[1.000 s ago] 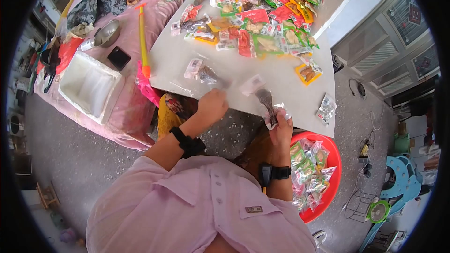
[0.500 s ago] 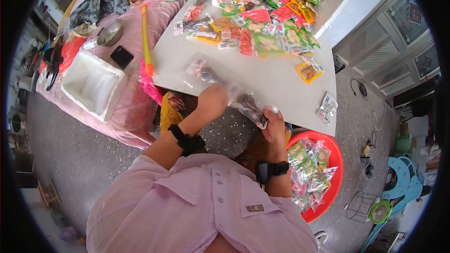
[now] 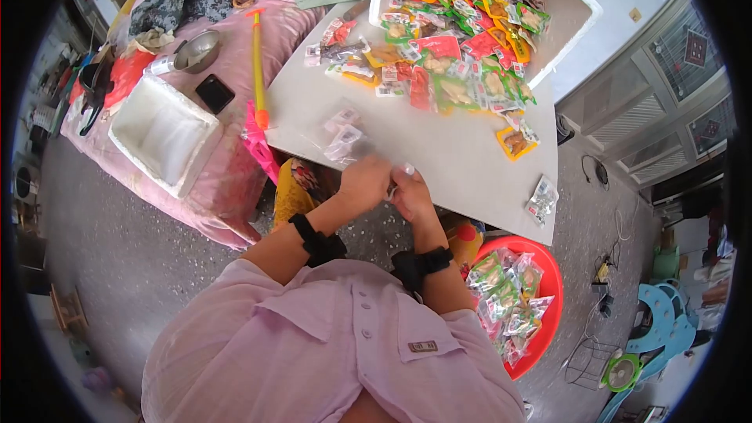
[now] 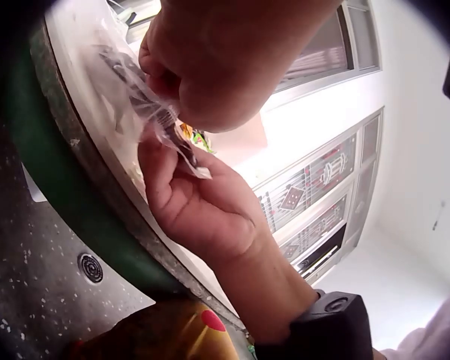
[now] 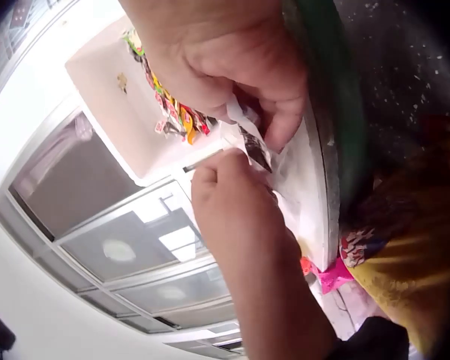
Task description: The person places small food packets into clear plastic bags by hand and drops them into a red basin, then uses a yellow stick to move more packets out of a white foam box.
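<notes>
My left hand (image 3: 365, 186) and right hand (image 3: 411, 194) are close together at the table's near edge, both gripping a clear plastic packet (image 4: 163, 118) with dark brown food inside. In the left wrist view, the right hand's fingers curl round the packet's lower end, while the left hand's curled fingers hold it higher up. The right wrist view shows the dark food (image 5: 256, 148) between both hands. Just beyond the left hand lie clear plastic and two white labels (image 3: 343, 141) on the table (image 3: 439, 153). In the head view the hands mostly hide the packet.
A white foam box (image 3: 568, 27) spills colourful food packets (image 3: 454, 90) over the table's far side. Single packets lie at right. Below the table's right edge stands a red basin (image 3: 552, 290) of bagged packets. An empty foam box (image 3: 164, 137) sits on the pink bed.
The right hand has moved left with the brown food packet, up against the left hand. The packet's label end now lies beside the other label on the table.
</notes>
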Demonstrator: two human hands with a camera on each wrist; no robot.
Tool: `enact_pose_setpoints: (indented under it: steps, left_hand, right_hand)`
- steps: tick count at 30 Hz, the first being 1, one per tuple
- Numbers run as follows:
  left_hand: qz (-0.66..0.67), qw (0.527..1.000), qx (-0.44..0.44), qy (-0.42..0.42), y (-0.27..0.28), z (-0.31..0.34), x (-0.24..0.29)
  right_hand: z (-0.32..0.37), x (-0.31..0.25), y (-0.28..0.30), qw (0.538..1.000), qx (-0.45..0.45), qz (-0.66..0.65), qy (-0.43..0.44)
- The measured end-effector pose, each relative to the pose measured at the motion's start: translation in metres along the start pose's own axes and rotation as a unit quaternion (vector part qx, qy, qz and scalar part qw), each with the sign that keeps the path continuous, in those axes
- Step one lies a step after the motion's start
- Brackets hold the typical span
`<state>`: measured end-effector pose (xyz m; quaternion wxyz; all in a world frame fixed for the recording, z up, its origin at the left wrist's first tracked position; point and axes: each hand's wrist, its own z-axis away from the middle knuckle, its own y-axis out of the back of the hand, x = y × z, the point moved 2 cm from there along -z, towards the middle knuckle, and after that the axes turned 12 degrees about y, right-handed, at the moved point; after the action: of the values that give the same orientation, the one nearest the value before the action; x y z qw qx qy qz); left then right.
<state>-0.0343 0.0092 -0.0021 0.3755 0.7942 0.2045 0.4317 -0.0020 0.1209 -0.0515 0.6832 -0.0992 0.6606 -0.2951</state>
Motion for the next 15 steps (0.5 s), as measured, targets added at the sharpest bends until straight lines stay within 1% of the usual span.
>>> enact_pose_setpoints:
  steps: [1,2,5,8,11,14,15]
  left_hand:
    - [0.016,1.000,0.019,-0.012,0.001,0.002,-0.001]
    - [0.021,1.000,0.019,-0.009,0.002,0.004,-0.002]
    - [0.024,1.000,0.013,-0.005,0.003,0.011,-0.006]
    - [0.011,1.000,0.000,-0.008,-0.006,0.019,-0.016]
    - [0.019,1.000,-0.001,-0.010,-0.004,0.018,-0.016]
    - [0.035,0.999,-0.014,-0.009,0.000,0.017,-0.015]
    - [0.037,0.999,-0.019,-0.010,0.002,0.016,-0.015]
  right_hand:
    - [0.001,-0.005,-0.004,0.996,0.007,0.091,-0.021]
    - [0.002,-0.009,-0.006,0.982,0.015,0.182,-0.041]
    - [0.005,-0.025,0.003,0.961,-0.030,0.271,-0.045]
    - [0.004,-0.018,0.016,0.970,-0.016,0.240,-0.038]
    - [0.002,-0.016,0.004,0.977,0.003,0.202,-0.063]
    - [-0.006,-0.012,-0.010,0.985,0.002,0.146,-0.089]
    - [-0.010,-0.009,-0.011,0.988,0.000,0.132,-0.079]
